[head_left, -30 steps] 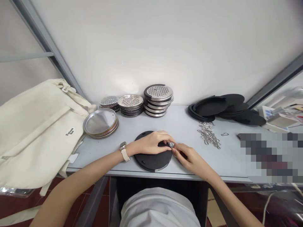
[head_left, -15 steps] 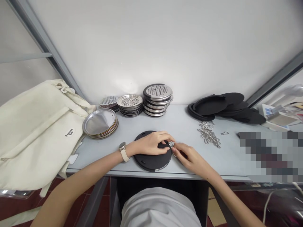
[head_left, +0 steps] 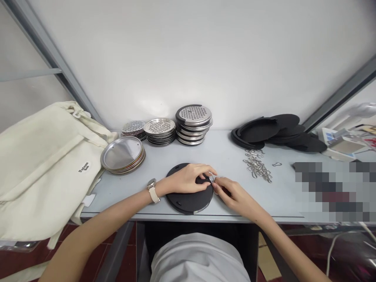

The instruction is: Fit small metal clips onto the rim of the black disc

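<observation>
My left hand (head_left: 188,179) lies on the black round plate (head_left: 188,200), half open, thumb and fingers bent around a little black strap (head_left: 201,181). My right hand (head_left: 233,195) pinches what looks like a small metal clip (head_left: 211,179) at the plate's right edge, but it is too tiny to see well. The plate sits flat near the front of the worktop (head_left: 226,154), left of a pile of shiny hooks (head_left: 258,166)

The single camera sits on the person's head, looking forward and down. It is near to the flat light-grey table (head_left: 282,192), sees the bare left hand (head_left: 192,179) and bare right hand (head_left: 233,196) below centre, and faces the plain white wall (head_left: 190,58).
</observation>
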The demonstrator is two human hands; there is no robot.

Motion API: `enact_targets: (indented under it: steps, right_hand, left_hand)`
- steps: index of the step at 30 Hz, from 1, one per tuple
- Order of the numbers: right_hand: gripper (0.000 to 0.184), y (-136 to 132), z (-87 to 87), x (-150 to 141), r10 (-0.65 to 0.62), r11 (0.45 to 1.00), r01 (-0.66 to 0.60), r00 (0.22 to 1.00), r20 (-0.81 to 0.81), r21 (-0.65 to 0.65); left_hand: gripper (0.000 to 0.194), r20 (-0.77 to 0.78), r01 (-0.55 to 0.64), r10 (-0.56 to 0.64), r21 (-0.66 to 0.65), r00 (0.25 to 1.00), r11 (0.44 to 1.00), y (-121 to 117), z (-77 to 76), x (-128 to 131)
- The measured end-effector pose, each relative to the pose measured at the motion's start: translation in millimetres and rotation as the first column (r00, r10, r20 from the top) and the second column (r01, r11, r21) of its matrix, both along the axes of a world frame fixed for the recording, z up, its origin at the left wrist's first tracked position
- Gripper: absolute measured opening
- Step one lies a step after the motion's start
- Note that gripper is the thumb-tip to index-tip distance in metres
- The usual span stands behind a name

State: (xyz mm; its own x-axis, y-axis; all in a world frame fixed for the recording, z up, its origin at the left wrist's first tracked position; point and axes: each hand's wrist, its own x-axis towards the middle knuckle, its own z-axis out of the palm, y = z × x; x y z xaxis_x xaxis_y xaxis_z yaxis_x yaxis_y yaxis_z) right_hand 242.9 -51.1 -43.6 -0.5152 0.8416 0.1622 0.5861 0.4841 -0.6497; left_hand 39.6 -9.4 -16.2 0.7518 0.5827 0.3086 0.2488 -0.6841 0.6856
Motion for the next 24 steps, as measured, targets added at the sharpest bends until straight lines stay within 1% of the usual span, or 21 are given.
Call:
enact_targets:
  steps: [8,24]
  right_hand:
    - [0.027,-0.1,-0.1,0.5,0.005,1.0,-0.005,1.0,0.003,-0.006]
    - [0.028,0.4,-1.7,1.5,0.007,1.0,-0.006,1.0,0.014,-0.008]
  left_hand:
    - [0.033,0.006,0.018,-0.017,-0.003,1.0,1.0,-0.1,0.1,-1.1]
    - [0.031,-0.021,-0.032,0.032,0.028,0.999,0.999,-0.7,-1.1,-1.0]
